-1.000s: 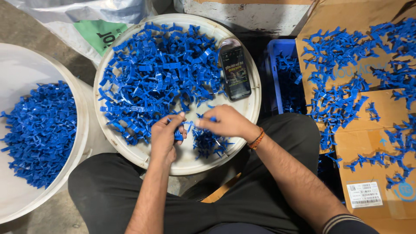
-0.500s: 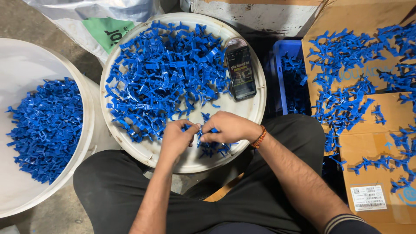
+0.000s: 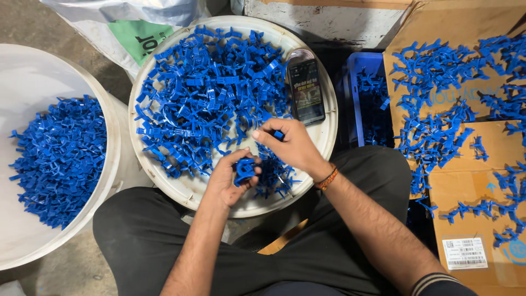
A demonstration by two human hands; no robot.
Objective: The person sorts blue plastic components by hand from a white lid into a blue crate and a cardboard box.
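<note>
1. A large white bucket (image 3: 112, 142) is located at the far left; a heap of loose blue plastic parts (image 3: 60, 161) is contained in it.
2. A silver sack with a green panel (image 3: 143, 37) is seen above, between the bucket and the round white tray (image 3: 189, 189).
3. The round white tray is positioned at the centre, just in front of the person's knees. A dense pile of blue plastic pieces (image 3: 208, 93) is spread over most of it.
4. The left hand (image 3: 233, 178) is held over the near edge of the tray. Its fingers are curled around a small cluster of blue parts (image 3: 245, 169), which is gripped in the palm.
5. The right hand (image 3: 290, 145) is held just beside and slightly above the left hand, the 2 hands close but not joined. A single small blue piece (image 3: 278, 135) is pinched between its thumb and fingertips. An orange band (image 3: 327, 178) is worn on the wrist.
6. A dark phone (image 3: 306, 90) with a lit screen is laid on the right part of the tray, touching the pile.
7. A blue crate (image 3: 353, 82) is placed to the right of the tray, with more blue parts inside.
8. Flattened cardboard boxes (image 3: 471, 164) are laid at the far right, with branched blue mouldings (image 3: 438, 98) scattered over them.
</note>
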